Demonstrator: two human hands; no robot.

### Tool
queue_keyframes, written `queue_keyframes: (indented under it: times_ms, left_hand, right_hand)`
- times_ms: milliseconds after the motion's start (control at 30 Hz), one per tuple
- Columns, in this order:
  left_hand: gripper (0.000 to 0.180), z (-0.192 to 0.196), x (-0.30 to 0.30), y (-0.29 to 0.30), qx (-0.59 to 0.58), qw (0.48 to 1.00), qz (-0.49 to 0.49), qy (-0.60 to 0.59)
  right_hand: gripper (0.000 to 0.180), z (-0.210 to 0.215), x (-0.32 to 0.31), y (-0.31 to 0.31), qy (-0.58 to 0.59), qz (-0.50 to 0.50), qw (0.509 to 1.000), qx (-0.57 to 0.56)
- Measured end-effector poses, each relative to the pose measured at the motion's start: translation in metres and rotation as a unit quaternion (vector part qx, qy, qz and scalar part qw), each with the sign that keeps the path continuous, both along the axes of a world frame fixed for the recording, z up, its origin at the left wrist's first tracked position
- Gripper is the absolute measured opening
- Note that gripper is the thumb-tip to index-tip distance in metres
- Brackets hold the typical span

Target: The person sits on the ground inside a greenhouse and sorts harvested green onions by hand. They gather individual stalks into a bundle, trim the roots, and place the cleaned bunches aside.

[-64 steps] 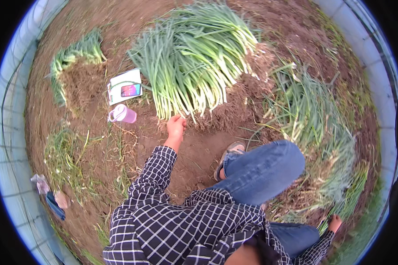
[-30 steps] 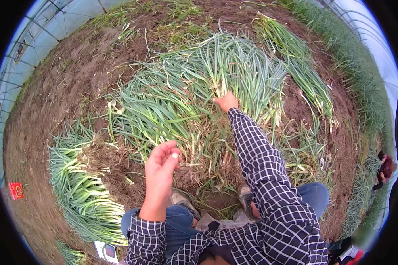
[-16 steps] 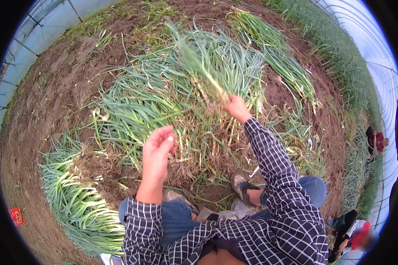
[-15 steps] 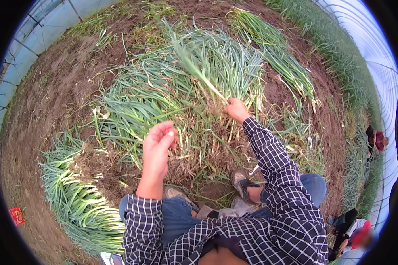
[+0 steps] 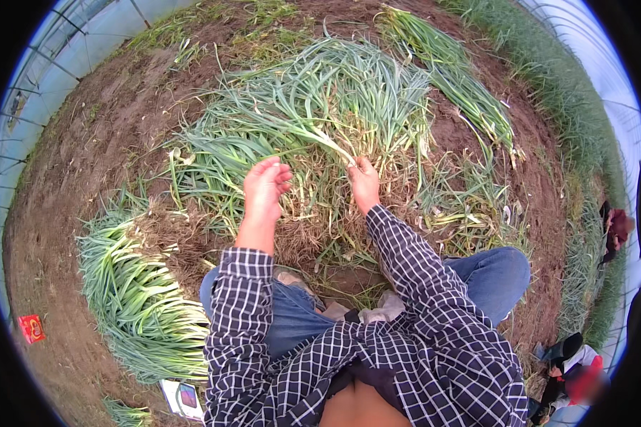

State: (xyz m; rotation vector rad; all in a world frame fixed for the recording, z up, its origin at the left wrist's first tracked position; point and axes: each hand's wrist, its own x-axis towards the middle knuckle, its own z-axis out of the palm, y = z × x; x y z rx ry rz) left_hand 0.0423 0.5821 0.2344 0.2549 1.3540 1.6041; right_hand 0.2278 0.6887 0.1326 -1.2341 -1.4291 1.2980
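My right hand (image 5: 364, 183) is closed around the white root end of a green onion (image 5: 329, 141), whose leaves point up and left over the pile. To its left, my left hand (image 5: 265, 188) is held up with loosely curled fingers, slightly apart, and nothing shows in it. Beneath and beyond both hands spreads a large pile of green onions (image 5: 377, 85) with dry husks and brown roots. On the left lies a neater row of green onions (image 5: 146, 313), their pale stems bare and roots turned inward.
Another bunch of green onions (image 5: 452, 78) lies at the far right. A red packet (image 5: 31, 329) and a white box (image 5: 181, 400) are on the soil at lower left. Growing plants (image 5: 548, 92) line the right side. Two other people (image 5: 584, 381) are at the right edge.
My right hand has come left and nearer to my left hand with the green onion, whose leaves have swung lower to the left. My left hand has risen slightly.
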Motion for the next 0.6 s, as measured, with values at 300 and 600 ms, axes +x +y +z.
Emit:
queue_keyframes:
  times_ms: [300, 600]
  left_hand:
    - [0.017, -0.072, 0.021, 0.027, -0.087, 0.992, -0.08, -0.046]
    - [0.023, -0.037, 0.017, 0.019, 0.075, 0.981, 0.084, -0.159]
  right_hand:
    - [0.022, 0.031, -0.013, -0.09, 0.125, 0.145, 0.969, -0.153]
    - [0.012, 0.021, -0.032, -0.009, -0.041, 0.041, 0.998, -0.015]
